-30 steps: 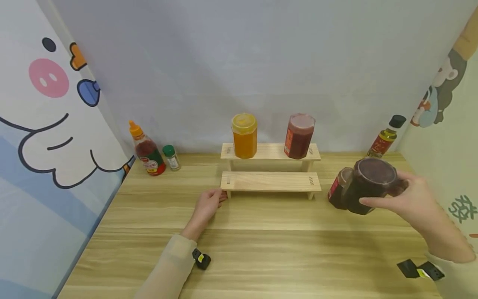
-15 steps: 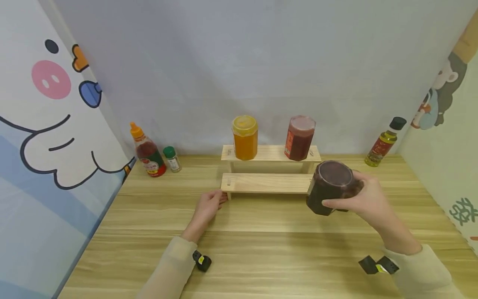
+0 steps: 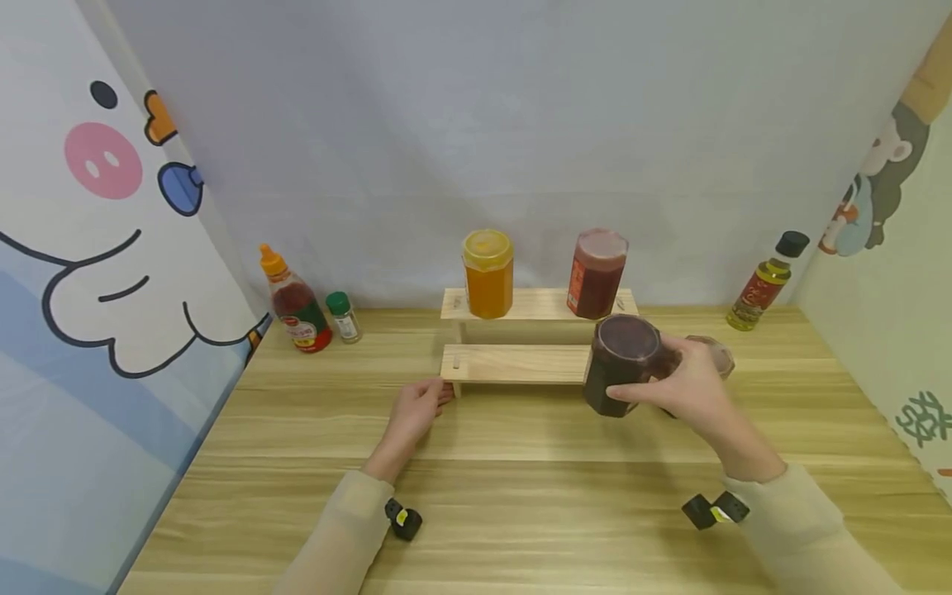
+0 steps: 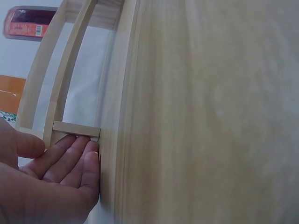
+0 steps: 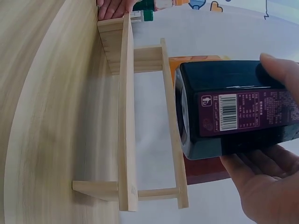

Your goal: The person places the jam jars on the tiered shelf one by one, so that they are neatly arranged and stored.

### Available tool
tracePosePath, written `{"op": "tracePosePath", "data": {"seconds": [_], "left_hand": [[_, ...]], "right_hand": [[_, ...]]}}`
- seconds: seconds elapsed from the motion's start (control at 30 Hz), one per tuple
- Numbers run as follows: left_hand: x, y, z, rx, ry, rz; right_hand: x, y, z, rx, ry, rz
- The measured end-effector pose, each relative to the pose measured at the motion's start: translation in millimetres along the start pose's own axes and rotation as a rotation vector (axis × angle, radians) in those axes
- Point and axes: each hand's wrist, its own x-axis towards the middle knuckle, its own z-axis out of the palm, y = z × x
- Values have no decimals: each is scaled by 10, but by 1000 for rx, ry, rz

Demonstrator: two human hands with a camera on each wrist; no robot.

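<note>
My right hand (image 3: 687, 384) grips a dark hexagonal jar (image 3: 613, 376), thumb on one side and fingers on the other. The jar is in the air at the right end of the lower step of a small two-step wooden shelf (image 3: 521, 364). Its purple label (image 5: 250, 112) with a barcode shows in the right wrist view. My left hand (image 3: 416, 406) rests at the shelf's left end, fingertips touching the leg and thumb by the plank edge. On the upper step stand a yellow-lidded orange jar (image 3: 488, 277) and a red jar (image 3: 597, 274).
Another dark jar (image 3: 717, 355) stands on the table behind my right hand, mostly hidden. At the back left are a red sauce bottle (image 3: 297, 310) and a green-capped shaker (image 3: 345, 318). An oil bottle (image 3: 766, 285) stands at the back right.
My right hand has carried the dark jar leftward from beside the other dark jar to the shelf's right end. My left hand stays in place.
</note>
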Motion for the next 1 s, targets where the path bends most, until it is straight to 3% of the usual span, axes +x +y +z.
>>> {"op": "tracePosePath", "data": {"seconds": [0.47,0.63,1.0], "left_hand": [[-1,-42,-1,-1,6,0],[-22,-15,-12,18,9,36],[11,-17,-6,0,0,17]], "right_hand": [[186,122,233,132,-60,-19],[277,145,328,115,-80,-38],[478,101,536,182,-90,-110]]}}
